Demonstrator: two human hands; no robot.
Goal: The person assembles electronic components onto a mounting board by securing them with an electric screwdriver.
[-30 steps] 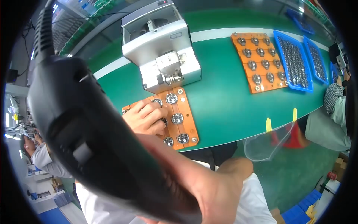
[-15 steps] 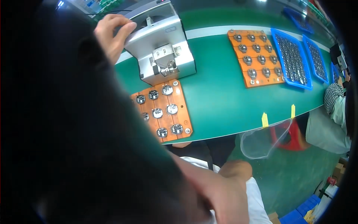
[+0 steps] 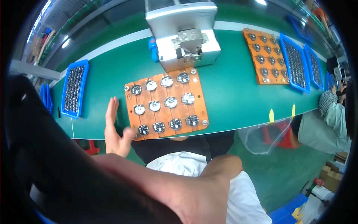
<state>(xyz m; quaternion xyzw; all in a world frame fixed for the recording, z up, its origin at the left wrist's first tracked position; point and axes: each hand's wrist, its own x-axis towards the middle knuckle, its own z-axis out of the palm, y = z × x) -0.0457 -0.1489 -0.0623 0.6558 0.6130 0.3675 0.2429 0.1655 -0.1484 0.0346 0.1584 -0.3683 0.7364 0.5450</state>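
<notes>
Left hand (image 3: 118, 130) released, just left of orange board (image 3: 200, 108), round parts (image 3: 170, 102) aboard, right hand unseen, silver machine (image 3: 182, 21) on far side, label (image 3: 202, 14) unreadable

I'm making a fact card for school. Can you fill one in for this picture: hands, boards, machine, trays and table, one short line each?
Left hand: open, by the left edge of the near board; can't tell if they touch
Right hand: not visible
Near board: orange, twelve round parts, three rows of four
Far board: orange, twelve parts, at the right
Machine: silver, just beyond the near board
Trays: blue, at left and right, some holding small parts
Table: green
</notes>
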